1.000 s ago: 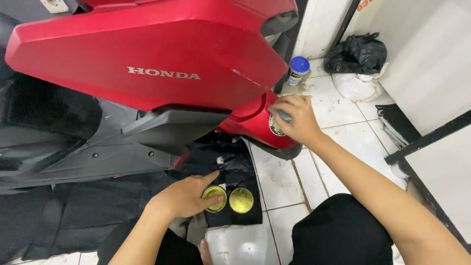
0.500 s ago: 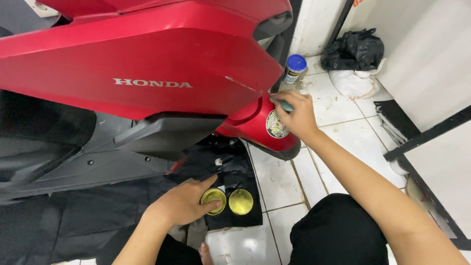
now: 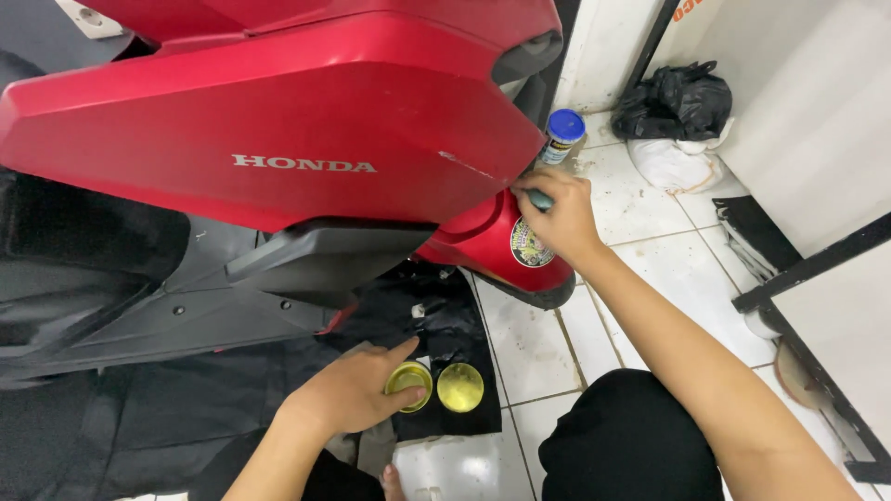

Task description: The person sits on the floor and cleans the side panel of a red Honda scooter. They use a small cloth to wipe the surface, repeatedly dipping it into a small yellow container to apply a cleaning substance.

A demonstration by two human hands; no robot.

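Your left hand (image 3: 357, 394) rests on one small round tin (image 3: 409, 385) of yellowish paste, fingers curled around its rim and the index finger stretched out past it; the grip looks loose, and you hold the tin in place on the black cloth (image 3: 445, 353) on the floor. One matching lid or second tin (image 3: 460, 387) lies just beside it, to its right, so two yellow rounds in all. Your right hand (image 3: 561, 218) is closed narrowly on one small teal pad (image 3: 540, 199), pressed against the lower edge of the red scooter panel (image 3: 278, 121). One round sticker (image 3: 529, 244) sits on the red fender just beneath that hand. One blue-capped bottle (image 3: 562, 135) stands upright on the white tiled floor (image 3: 640, 213) behind the panel. One black plastic bag (image 3: 673, 100) lies on one white bundle (image 3: 673, 167) near the wall.
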